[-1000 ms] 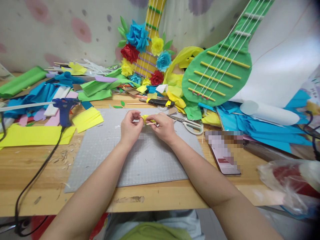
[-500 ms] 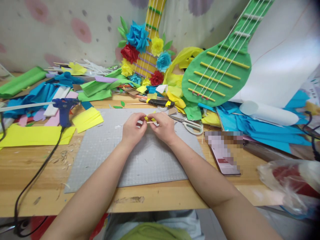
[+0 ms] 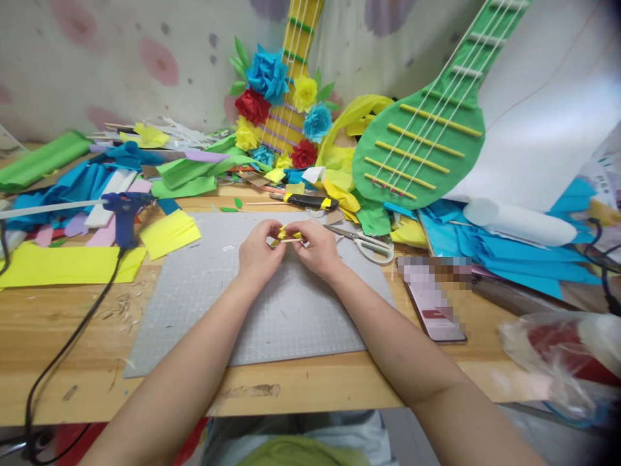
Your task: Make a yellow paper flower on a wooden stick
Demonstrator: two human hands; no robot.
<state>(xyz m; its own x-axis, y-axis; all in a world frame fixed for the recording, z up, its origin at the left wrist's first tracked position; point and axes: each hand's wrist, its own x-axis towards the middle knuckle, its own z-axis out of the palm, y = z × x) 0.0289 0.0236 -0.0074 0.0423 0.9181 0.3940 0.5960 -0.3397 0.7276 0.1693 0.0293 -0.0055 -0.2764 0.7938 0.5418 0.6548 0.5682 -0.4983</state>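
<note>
Over the grey cutting mat [image 3: 194,317], my left hand [image 3: 261,254] and my right hand [image 3: 314,247] meet with their fingertips close together. Pinched between them is a small piece of yellow paper [image 3: 283,231], mostly covered by the fingers. A thin wooden stick [image 3: 292,241] lies across the gap, its right end running under my right fingers. Both hands are closed. Just right of my right hand lie scissors [image 3: 371,248] with white handles. Beyond the hands is a black and yellow utility knife [image 3: 310,200].
A blue glue gun [image 3: 122,217] with a cord sits left, near yellow paper sheets [image 3: 72,264]. Behind stand a green paper instrument [image 3: 420,152] and a yellow one with paper flowers [image 3: 266,74]. A phone [image 3: 431,301] and a plastic bag [image 3: 557,356] lie right.
The hands stay almost in place. The fingers have shifted slightly around the yellow paper, and the stick sits a little lower and shows more to the left.
</note>
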